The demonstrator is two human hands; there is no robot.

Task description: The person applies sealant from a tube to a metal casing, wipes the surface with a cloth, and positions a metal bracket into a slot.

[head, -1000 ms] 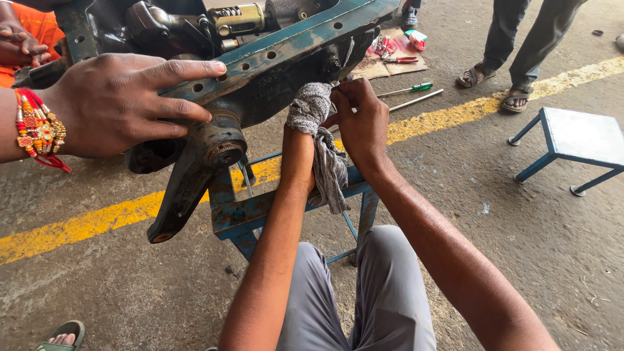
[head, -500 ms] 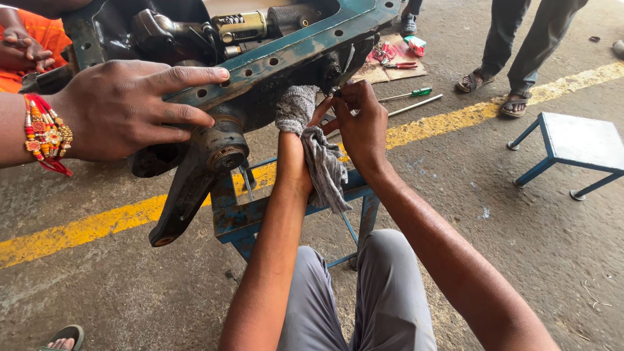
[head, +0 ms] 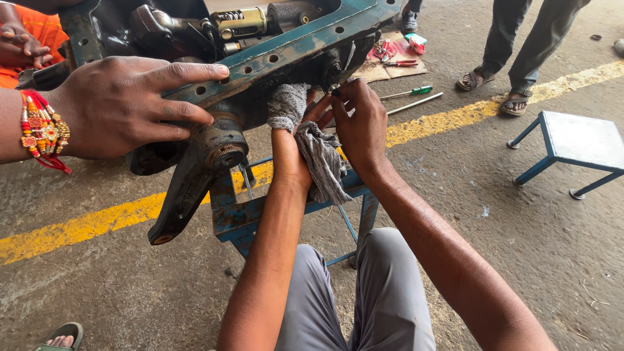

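A greasy blue-green machine housing (head: 286, 55) rests on a blue metal stand (head: 240, 218). My left hand (head: 287, 148) is wrapped in a grey rag (head: 322, 162) and presses it up against the housing's underside. My right hand (head: 361, 123) is beside it, fingertips touching the rag's top and the housing's lower edge. A co-worker's hand (head: 123, 107) with a beaded wristband lies flat on the housing's flange at the left. A dark lever arm (head: 188, 188) hangs down from the housing.
A blue stool (head: 575, 140) stands at the right. A green-handled screwdriver (head: 406, 93) and a rod lie on the floor, with red pliers (head: 396, 63) on cardboard behind. A person's sandalled feet (head: 513, 104) stand on the yellow line (head: 78, 227). Another person in orange (head: 26, 39) is top left.
My left hand has pushed the rag a little higher under the housing, and my right hand's fingers have shifted at its top. The co-worker's hand stays put.
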